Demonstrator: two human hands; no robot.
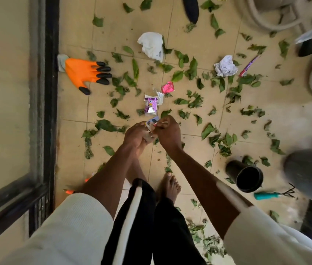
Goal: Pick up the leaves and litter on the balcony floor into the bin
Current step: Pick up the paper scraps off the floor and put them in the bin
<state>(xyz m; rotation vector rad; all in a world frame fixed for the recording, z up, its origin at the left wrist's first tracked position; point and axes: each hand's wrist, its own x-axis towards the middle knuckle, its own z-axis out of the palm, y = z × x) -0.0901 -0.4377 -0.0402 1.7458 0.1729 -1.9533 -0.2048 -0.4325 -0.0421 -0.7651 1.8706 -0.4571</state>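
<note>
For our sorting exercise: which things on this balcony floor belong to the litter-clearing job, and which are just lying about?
Belongs to the job:
green leaves
purple wrapper
pink wrapper
crumpled paper
white plastic bag
small wrapper held in both hands

Just lying about:
orange glove
black cylinder
teal hand rake

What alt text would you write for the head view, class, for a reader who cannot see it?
Two bare hands, left hand and right hand, together pinch a small wrapper above a tiled floor strewn with green leaves. An orange glove, crumpled paper and a black cylinder lie around.
</note>
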